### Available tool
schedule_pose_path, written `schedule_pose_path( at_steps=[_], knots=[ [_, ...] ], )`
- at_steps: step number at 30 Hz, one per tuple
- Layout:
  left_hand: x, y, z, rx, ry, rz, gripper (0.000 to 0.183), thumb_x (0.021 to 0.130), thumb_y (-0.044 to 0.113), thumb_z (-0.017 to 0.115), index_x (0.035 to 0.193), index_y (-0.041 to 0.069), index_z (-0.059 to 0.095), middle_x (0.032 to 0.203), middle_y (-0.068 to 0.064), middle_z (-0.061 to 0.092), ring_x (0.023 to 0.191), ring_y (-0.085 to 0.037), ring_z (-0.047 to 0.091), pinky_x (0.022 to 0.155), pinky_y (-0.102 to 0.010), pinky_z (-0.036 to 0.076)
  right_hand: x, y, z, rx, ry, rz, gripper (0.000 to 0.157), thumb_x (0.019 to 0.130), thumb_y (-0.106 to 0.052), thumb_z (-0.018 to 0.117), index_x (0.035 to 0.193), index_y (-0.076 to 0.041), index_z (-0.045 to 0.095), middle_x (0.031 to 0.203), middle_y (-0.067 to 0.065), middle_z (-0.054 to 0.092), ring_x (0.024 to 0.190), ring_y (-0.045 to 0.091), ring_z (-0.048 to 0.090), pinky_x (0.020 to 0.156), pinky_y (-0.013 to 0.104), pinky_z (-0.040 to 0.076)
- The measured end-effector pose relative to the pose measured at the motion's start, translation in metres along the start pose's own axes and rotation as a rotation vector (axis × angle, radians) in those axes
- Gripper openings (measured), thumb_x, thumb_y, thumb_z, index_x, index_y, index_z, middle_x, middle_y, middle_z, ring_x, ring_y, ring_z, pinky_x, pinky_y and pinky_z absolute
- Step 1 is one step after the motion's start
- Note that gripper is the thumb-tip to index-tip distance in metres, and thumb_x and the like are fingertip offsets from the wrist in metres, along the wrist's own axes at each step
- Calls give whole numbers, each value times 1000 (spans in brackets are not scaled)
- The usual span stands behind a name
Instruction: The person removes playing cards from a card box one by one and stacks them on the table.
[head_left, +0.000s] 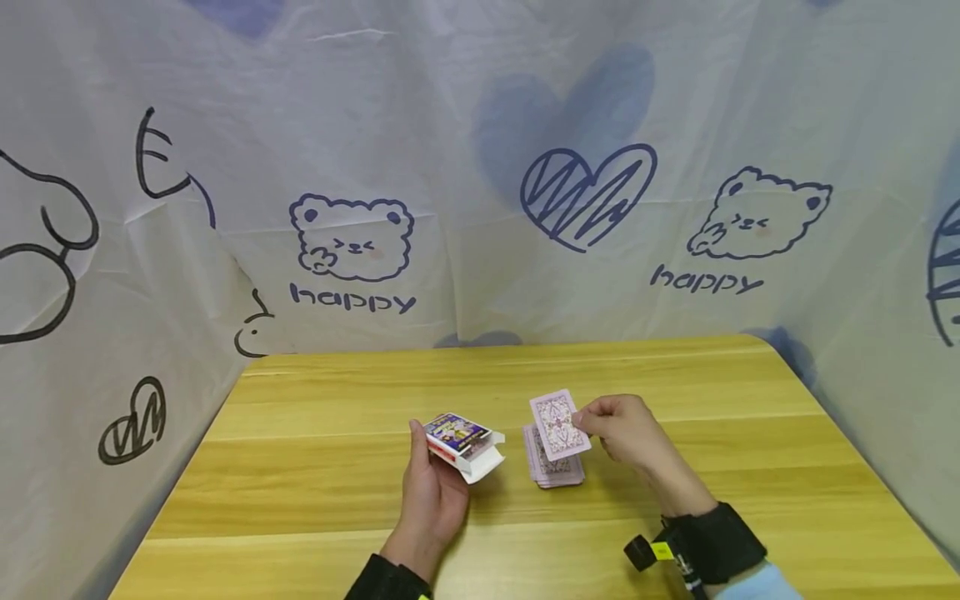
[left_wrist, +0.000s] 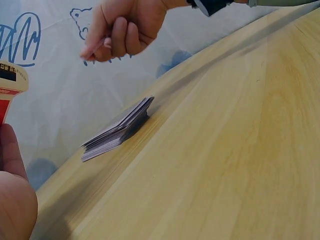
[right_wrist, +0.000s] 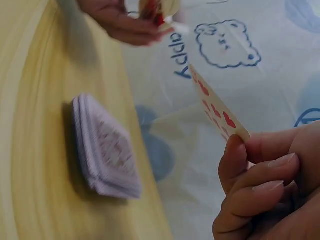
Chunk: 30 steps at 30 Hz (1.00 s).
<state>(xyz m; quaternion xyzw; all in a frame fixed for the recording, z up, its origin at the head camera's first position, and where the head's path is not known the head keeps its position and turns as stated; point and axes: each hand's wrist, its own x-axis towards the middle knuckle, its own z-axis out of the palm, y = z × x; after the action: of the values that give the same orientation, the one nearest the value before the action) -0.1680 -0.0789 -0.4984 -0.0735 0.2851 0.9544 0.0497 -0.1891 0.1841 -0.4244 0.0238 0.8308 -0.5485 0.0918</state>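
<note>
My left hand (head_left: 435, 500) holds a playing-card box (head_left: 456, 435) with its flap end open toward the right; the thumb lies along its left side. Between thumb and fingers, my right hand (head_left: 626, 429) pinches one playing card (head_left: 557, 423) by its right edge, above the table. The card's patterned back faces up in the head view, and red hearts (right_wrist: 215, 110) show on its face in the right wrist view. Below it a deck of cards (head_left: 558, 477) lies face down in a slightly uneven stack, partly covered by the raised card in the head view.
A wood-grain table (head_left: 315, 467) extends around the hands. White cloth (head_left: 465, 167) with bear and heart drawings hangs behind it and at both sides. Black bands (head_left: 716, 542) are strapped on both wrists, a small camera on the right one.
</note>
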Motion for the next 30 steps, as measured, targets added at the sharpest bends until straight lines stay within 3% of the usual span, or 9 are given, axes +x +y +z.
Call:
schedule_pose_path(
  at_steps=[4,11,17,25,30],
  knots=[
    [-1,0,-1,37,-15,-22,87,94,68,32,153,8,8,158,-15,18,140,-25,28,105,-31,44,6,8,1,-27,19,26,21,91,-22,66,90,-1,68,51,-5,38,43,11,32,40,24,27],
    [-4,0,-2,60,61,-40,85,91,73,35,148,11,26,131,-15,47,113,-24,56,90,-34,54,13,23,6,-45,12,48,19,91,-19,64,88,0,67,54,-3,41,45,11,34,42,25,29],
    [-4,0,-1,43,70,-35,81,91,71,37,146,13,32,126,-13,51,107,-21,58,88,-34,55,16,31,12,-78,3,40,17,90,-16,65,84,0,67,55,-2,42,48,12,37,43,25,29],
    [-3,0,1,46,71,-38,81,93,70,34,149,12,28,126,-12,51,107,-20,58,87,-33,55,17,36,20,-56,10,52,17,88,-14,66,82,1,67,56,-3,40,47,11,34,42,24,27],
    [-3,0,1,42,69,-39,87,88,73,40,149,12,29,127,-12,51,107,-20,58,87,-33,55,17,35,23,-57,17,80,16,88,-15,67,81,0,66,54,-4,39,44,11,32,40,23,26]
  ],
)
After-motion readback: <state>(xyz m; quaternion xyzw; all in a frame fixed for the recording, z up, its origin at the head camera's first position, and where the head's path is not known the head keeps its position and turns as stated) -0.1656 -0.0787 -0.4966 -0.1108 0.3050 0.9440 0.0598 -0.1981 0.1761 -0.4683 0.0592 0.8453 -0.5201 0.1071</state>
